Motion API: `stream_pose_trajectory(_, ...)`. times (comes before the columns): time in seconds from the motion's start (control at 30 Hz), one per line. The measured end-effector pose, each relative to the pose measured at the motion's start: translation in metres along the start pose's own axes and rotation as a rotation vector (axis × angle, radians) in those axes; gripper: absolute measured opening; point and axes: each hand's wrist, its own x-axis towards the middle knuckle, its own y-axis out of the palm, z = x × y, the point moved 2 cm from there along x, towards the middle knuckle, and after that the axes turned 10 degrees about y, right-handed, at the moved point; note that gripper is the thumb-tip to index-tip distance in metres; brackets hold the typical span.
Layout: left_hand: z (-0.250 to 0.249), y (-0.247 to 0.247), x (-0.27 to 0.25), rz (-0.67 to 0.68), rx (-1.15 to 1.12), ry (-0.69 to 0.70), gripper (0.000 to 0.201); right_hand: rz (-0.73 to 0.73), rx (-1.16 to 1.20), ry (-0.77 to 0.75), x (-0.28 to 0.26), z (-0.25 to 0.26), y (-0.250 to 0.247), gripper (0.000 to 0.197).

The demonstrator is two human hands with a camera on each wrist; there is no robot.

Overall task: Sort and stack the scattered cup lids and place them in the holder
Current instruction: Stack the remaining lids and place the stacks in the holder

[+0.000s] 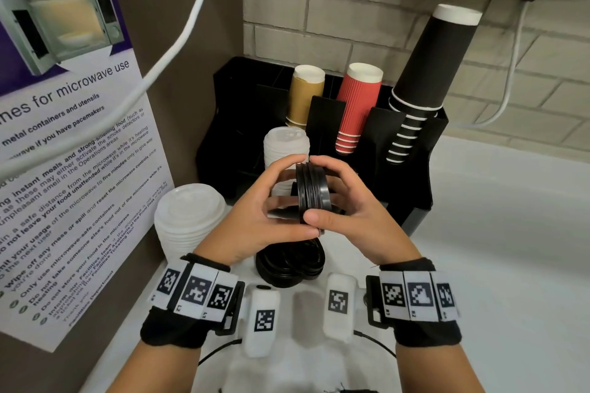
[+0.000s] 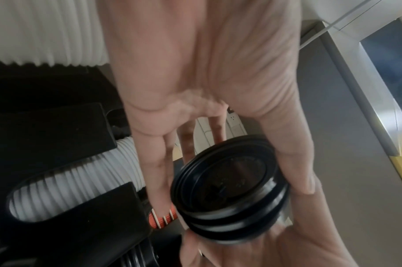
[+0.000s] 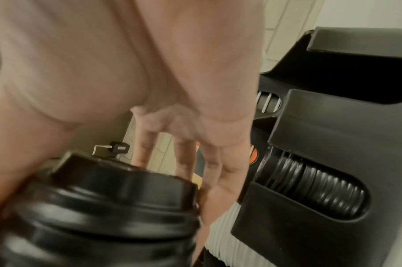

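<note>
Your left hand (image 1: 255, 210) and right hand (image 1: 348, 204) both grip a small stack of black lids (image 1: 311, 191) above the table (image 1: 495, 249); white lids (image 1: 188, 217), more black lids (image 1: 289, 265) and the holder (image 1: 415, 169) stand close around

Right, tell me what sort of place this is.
Probably a shared office or workplace kitchenette. A notice on the wall gives rules for microwave use and mentions a Facilities team, and a black holder on the white counter stocks paper cups and lids.

White counter (image 1: 495, 265) bears black holder (image 1: 412, 169), white lid stack (image 1: 188, 220), black lids (image 1: 289, 268).
</note>
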Motion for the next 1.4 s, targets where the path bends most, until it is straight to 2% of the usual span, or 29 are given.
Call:
stream_pose_trajectory(0.3, -0.001, 0.003, 0.004, -0.017, 0.046, 0.042, 0.091, -0.070, -0.017, 0.005, -0.002, 0.005, -0.004, 0.070)
stream_pose_trajectory(0.7, 0.002, -0.001, 0.003, -0.012, 0.045, 0.000, 0.101, -0.092, -0.048, -0.032, 0.000, 0.011, 0.004, 0.062)
stream_pose_trajectory(0.77, 0.001, -0.006, 0.002, -0.060, 0.056, -0.009, 0.099, -0.146, -0.078, -0.067, 0.005, 0.015, -0.003, 0.063)
stream_pose_trajectory(0.83, -0.003, -0.012, 0.002, -0.158, 0.093, -0.002, 0.088, -0.268, -0.098, -0.088, 0.014, 0.019, -0.020, 0.064)
stream_pose_trajectory(0.93, -0.009, -0.022, 0.003, -0.284, 0.147, 0.023, 0.064, -0.436, -0.257, -0.071, 0.034, 0.024, -0.055, 0.065)
stream_pose_trajectory(1.0, -0.011, -0.026, 0.004, -0.332, 0.162, 0.045, 0.049, -0.456, -0.408, -0.012, 0.047, 0.024, -0.074, 0.068)
stream_pose_trajectory(1.17, -0.011, -0.025, 0.005, -0.335, 0.185, 0.053, 0.042, -0.303, -0.841, 0.171, 0.071, 0.010, -0.083, 0.079)
stream_pose_trajectory(1.4, -0.010, -0.025, 0.005, -0.319, 0.201, 0.038, 0.032, -0.132, -1.170, 0.307, 0.084, -0.002, -0.072, 0.084)
